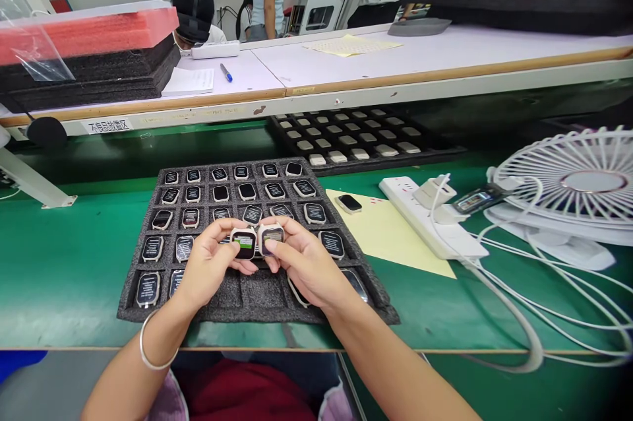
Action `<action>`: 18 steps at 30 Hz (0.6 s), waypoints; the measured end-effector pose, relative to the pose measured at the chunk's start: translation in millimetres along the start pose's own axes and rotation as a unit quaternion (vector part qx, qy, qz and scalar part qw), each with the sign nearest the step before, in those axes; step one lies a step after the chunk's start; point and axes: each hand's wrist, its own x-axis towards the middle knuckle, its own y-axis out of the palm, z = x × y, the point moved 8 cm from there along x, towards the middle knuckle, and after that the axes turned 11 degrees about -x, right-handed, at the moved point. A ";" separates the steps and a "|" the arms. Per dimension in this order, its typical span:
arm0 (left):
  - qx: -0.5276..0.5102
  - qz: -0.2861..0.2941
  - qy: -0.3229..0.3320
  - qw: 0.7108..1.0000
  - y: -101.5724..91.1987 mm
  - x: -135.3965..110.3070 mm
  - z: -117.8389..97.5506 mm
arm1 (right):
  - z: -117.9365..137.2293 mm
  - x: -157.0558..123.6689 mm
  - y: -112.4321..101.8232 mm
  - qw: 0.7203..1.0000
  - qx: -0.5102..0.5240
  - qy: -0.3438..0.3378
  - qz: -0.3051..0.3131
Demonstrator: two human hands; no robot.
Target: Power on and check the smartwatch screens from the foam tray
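Note:
My left hand (210,264) pinches a small smartwatch body (244,242) with a lit green and dark screen. My right hand (302,264) pinches a second smartwatch body (271,237) right beside it, and the two watches touch side by side. Both hands hover over the near middle of a dark foam tray (232,299). The tray holds several more watch bodies in its square pockets, and some near pockets lie bare.
A second dark tray (440,147) of pale watch bodies lies behind. One watch body (350,202) rests on a yellow sheet (390,236). A white power strip (420,216) with cables and a white fan (573,190) stand at right. Other people work beyond the raised shelf (346,94).

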 end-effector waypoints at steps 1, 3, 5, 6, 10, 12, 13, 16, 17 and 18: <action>0.001 0.000 0.001 1.000 0.1 0.1 -0.1 | 0.7 -0.2 0.6 1.000 0.002 -0.002 0.003; 0.003 -0.002 0.001 1.000 0.1 0.2 -0.1 | 1.6 -0.5 1.4 1.000 0.002 -0.004 0.005; 0.006 -0.005 0.001 1.000 -0.1 0.1 0.1 | 1.8 -0.6 1.9 1.000 -0.002 -0.004 0.004; 0.007 -0.006 0.001 1.000 -0.3 0.1 0.2 | 1.8 -0.6 2.0 1.000 -0.003 -0.005 0.004; 0.004 -0.003 0.003 1.000 -0.6 -0.1 -0.4 | 1.1 -1.1 2.1 1.000 0.004 -0.006 0.011; 0.001 0.000 0.006 1.000 -0.8 -0.1 -1.0 | 0.4 -1.4 1.8 1.000 0.009 -0.003 0.015; 0.001 0.001 0.008 1.000 -0.8 0.0 -1.2 | 0.1 -1.5 1.7 1.000 0.012 -0.001 0.016; 0.007 0.004 0.017 1.000 -0.3 0.5 -1.7 | -0.1 -1.4 1.9 1.000 0.016 0.001 0.017; 0.010 0.003 0.019 1.000 -0.2 0.7 -1.6 | 0.1 -1.3 2.2 1.000 0.015 0.001 0.017; 0.014 0.001 0.021 1.000 -0.2 0.9 -1.4 | 0.3 -1.2 2.5 1.000 0.013 0.000 0.016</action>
